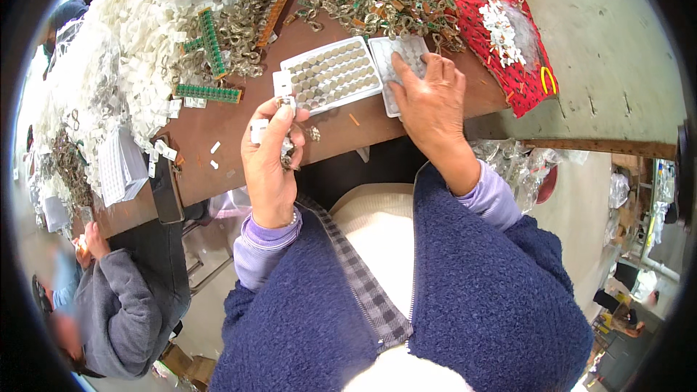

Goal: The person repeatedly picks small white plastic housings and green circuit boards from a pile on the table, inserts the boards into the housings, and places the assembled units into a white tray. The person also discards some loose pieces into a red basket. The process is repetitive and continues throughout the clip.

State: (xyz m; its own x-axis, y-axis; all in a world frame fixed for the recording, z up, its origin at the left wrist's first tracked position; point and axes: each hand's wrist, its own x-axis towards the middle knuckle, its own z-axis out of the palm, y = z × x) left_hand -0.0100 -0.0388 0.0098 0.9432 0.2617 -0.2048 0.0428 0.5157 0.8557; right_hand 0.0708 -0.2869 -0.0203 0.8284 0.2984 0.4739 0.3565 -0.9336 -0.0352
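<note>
My left hand is closed around several small metal chain pieces with white tags, held just above the table's near edge. A bit of silvery chain sticks out beside its fingers. Right of it lies a white tray filled with rows of round, flat, grey discs. My right hand rests over a second white tray with round hollows. Its thumb and forefinger are apart and touch that tray; the other fingers bend over its right edge, and what lies under them is hidden.
Metal chain pieces heap up at the back, among green strips. A big pile of white tags covers the left. Red patterned cloth with white bits and yellow-handled scissors lies right. Another person works at lower left.
</note>
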